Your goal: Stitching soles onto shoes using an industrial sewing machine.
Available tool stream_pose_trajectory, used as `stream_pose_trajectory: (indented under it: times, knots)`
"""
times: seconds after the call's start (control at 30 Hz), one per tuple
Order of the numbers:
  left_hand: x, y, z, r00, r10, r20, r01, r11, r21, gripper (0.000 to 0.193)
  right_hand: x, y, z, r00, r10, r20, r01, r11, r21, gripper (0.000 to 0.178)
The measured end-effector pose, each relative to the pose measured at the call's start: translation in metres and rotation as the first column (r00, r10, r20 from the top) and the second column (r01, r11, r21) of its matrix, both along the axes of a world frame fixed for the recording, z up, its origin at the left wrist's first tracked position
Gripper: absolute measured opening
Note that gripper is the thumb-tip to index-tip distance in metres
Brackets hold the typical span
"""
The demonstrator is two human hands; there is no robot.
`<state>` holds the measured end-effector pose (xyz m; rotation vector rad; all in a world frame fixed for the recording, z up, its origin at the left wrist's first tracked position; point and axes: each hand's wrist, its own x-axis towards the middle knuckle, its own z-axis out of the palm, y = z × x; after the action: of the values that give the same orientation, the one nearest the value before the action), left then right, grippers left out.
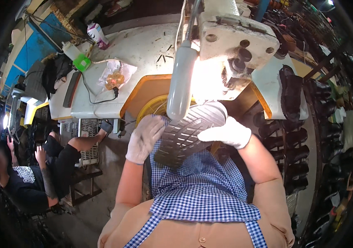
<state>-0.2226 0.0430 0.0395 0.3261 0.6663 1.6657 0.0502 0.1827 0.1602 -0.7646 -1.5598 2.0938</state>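
while the lamp point(182, 82) glares, the right hand point(228, 133) grips a dark shoe point(184, 134); the left hand point(146, 139) touches it, grip unclear.

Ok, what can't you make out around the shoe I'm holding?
All in the head view:
- Inside of the shoe: hidden by its sole, which faces the camera.
- Most fingers of the right hand: hidden behind the shoe.
- Part of the machine: washed out by bright light.
- Table behind the lamp: covered by it.
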Motion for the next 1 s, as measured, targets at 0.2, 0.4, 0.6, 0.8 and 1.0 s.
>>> stream_pose_trajectory:
  times: [0.2,0.4,0.6,0.8,1.0]
  knots:
    - [0.050,0.049,0.070,0.878,-0.315,-0.360,0.360,0.931,0.062,0.051,-0.016,0.032,0.002,0.920,0.387,-0.068,-0.387,0.922,0.010,0.064]
    - [0.078,0.038,0.094,0.881,-0.172,-0.440,0.155,0.985,-0.075,0.043,-0.006,-0.023,-0.012,0.929,-0.320,0.188,0.223,0.886,0.407,0.064]
    - [0.104,0.028,0.064,0.899,0.034,-0.436,-0.052,0.998,-0.029,0.036,0.005,-0.059,-0.053,0.877,-0.472,-0.092,0.477,0.828,0.296,0.044]
    - [0.105,0.047,0.063,0.738,-0.140,-0.660,0.043,0.986,-0.162,0.052,0.032,0.003,-0.015,0.938,-0.332,0.098,0.023,0.342,0.939,0.062]
    - [0.075,0.064,0.100,0.432,-0.090,-0.897,0.116,0.992,-0.044,0.058,0.011,0.049,0.044,0.910,-0.036,0.413,-0.376,0.349,0.859,0.040]
